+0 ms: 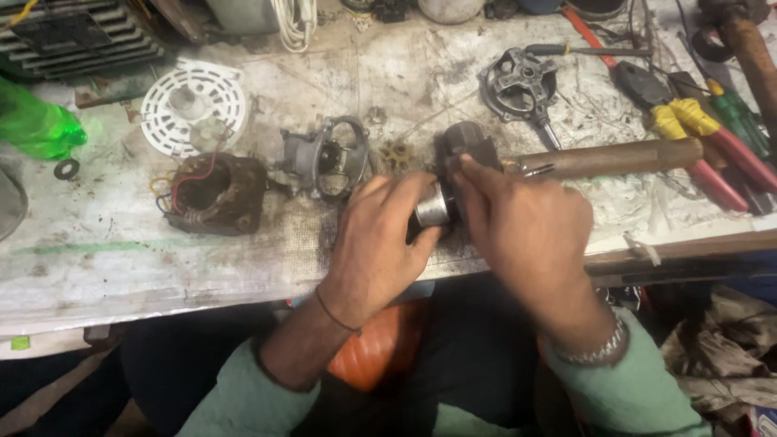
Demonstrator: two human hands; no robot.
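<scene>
— Two hands on one part, is that right?

— Yes. Your left hand (380,243) is wrapped around the shiny steel end of the motor rotor (443,198), fingers closed on it from below and from the near side. Your right hand (522,231) pinches the same part from above, fingertips (465,166) pressed on its dark far end.

— Which way does it lie?

— Its long axis runs from you toward the far side of the workbench (121,251), tilted a little to the right: bright end near you, dark end away. It sits just inside the bench's front edge, between your hands, and both are equally close, since both hold it.

— What's around it?

— Just left, the grey open housing (328,158); further left, the rusty stator with copper windings (217,193) and the white plastic grille (193,107). A small brass gear (396,154) lies just beyond your left fingers. To the right, the wooden hammer handle (615,158) points at the rotor, with yellow-and-red pliers (704,142) past it.
</scene>
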